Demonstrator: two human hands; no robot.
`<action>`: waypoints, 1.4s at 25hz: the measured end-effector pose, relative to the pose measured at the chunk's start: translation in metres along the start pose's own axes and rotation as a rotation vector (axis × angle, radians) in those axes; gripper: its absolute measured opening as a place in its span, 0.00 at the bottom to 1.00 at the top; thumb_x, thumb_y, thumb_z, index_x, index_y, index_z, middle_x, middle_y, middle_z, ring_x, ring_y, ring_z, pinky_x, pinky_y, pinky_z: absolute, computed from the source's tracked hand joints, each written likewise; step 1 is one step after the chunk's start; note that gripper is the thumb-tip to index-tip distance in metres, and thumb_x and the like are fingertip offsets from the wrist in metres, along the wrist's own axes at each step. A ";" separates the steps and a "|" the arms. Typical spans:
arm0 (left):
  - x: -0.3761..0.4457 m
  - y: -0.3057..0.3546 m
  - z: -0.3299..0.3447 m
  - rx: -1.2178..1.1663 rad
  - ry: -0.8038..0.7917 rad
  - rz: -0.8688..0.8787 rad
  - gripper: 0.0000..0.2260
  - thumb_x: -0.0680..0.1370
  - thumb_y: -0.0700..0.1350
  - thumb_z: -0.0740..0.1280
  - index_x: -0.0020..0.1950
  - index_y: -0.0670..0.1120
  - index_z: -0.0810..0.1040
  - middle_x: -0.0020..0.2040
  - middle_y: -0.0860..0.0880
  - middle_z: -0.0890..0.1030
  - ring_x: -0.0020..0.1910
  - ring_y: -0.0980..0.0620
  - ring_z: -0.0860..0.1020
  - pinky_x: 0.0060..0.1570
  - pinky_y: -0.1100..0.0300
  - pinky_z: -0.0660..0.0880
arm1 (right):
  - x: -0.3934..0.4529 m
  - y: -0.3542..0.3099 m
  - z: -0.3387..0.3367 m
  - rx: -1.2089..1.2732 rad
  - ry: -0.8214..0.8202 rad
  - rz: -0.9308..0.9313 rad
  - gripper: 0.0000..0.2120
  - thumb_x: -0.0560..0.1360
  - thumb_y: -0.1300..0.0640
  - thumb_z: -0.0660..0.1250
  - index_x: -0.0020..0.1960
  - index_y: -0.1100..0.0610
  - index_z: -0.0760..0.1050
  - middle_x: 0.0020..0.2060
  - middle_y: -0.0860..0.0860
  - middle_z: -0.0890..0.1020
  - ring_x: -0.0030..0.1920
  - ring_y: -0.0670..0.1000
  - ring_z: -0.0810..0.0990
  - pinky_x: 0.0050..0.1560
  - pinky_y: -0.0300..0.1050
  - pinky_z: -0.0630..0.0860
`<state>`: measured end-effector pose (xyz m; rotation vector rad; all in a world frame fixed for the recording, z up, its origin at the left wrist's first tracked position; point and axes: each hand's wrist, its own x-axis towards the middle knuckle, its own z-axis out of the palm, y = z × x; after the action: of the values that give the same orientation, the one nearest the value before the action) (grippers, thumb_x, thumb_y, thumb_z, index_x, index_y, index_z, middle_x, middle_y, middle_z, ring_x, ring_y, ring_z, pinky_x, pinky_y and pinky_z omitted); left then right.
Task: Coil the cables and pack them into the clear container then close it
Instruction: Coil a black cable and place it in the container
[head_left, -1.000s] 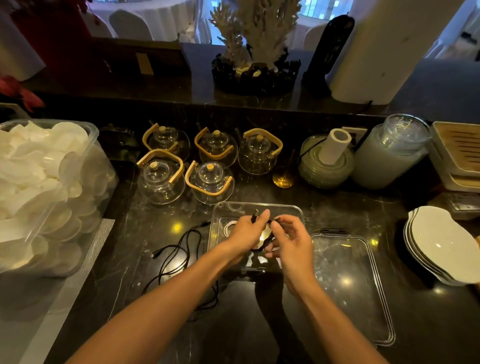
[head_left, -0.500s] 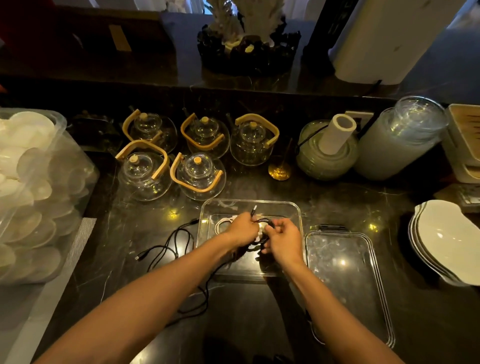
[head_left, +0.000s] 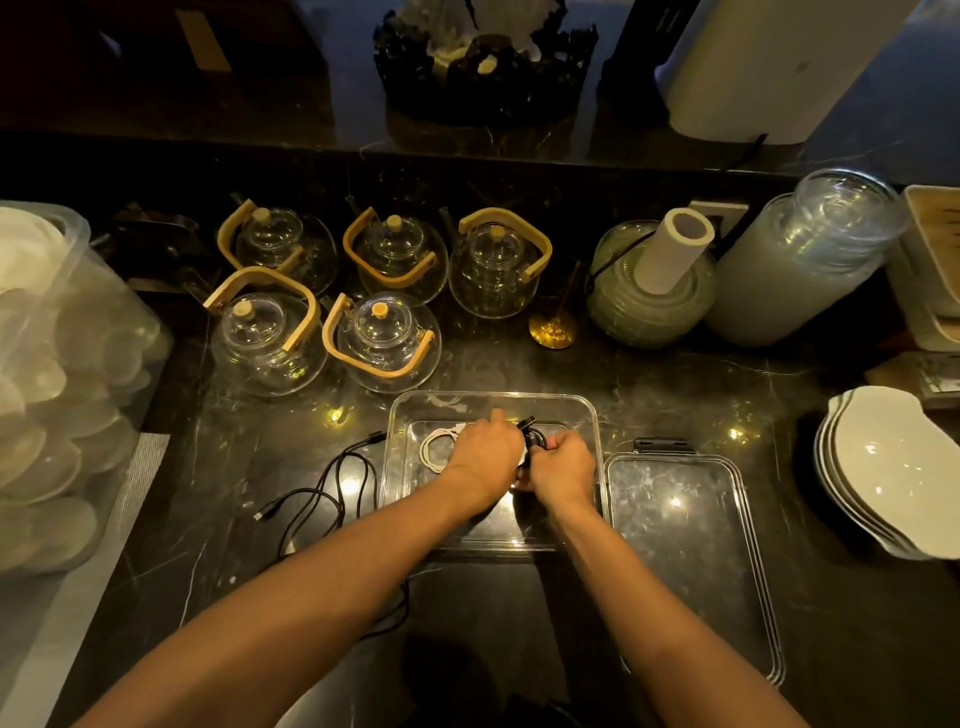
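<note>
A clear container (head_left: 589, 415) stands open on the dark marble counter. Both my hands are down inside it. My left hand (head_left: 485, 452) and my right hand (head_left: 563, 465) together grip a coiled black cable (head_left: 532, 434), whose plug end pokes up between them. A coiled white cable (head_left: 434, 449) lies in the container's left part, partly hidden by my left hand. A loose black cable (head_left: 332, 483) sprawls on the counter left of the container. The clear lid (head_left: 685, 545) lies flat to the right.
Several glass teapots (head_left: 384, 343) with wooden handles stand behind the container. A big plastic bin of white dishes (head_left: 47, 384) sits at the left. White plates (head_left: 883, 467) are stacked at the right. Glass jars (head_left: 649, 291) and a gold spoon (head_left: 553, 330) stand at the back.
My hands have moved down and forward from above the container into it, carrying the black coil. The view has tilted further down.
</note>
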<state>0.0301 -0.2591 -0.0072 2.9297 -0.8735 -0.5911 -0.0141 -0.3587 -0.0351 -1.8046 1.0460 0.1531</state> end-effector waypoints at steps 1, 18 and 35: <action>0.001 0.001 0.001 0.013 -0.007 -0.006 0.14 0.79 0.37 0.65 0.65 0.36 0.74 0.62 0.37 0.74 0.58 0.40 0.79 0.57 0.50 0.76 | 0.000 0.000 0.001 -0.006 0.015 -0.004 0.08 0.79 0.64 0.67 0.46 0.54 0.71 0.43 0.56 0.84 0.35 0.56 0.87 0.38 0.57 0.86; 0.005 -0.021 0.006 -0.180 0.122 -0.067 0.07 0.81 0.41 0.66 0.52 0.41 0.83 0.49 0.42 0.81 0.48 0.40 0.82 0.47 0.48 0.79 | -0.019 -0.006 -0.016 -0.278 -0.024 -0.253 0.12 0.81 0.60 0.61 0.61 0.62 0.77 0.43 0.57 0.85 0.42 0.58 0.85 0.46 0.59 0.84; -0.013 -0.030 -0.003 -0.418 0.125 -0.047 0.14 0.73 0.39 0.73 0.59 0.45 0.80 0.54 0.45 0.79 0.53 0.42 0.80 0.53 0.47 0.79 | -0.047 0.000 -0.036 -0.462 -0.091 -0.478 0.09 0.80 0.56 0.69 0.59 0.57 0.76 0.50 0.51 0.82 0.47 0.53 0.83 0.49 0.53 0.81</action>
<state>0.0367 -0.2269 -0.0043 2.5801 -0.5849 -0.5126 -0.0553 -0.3603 0.0078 -2.3892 0.5122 0.1921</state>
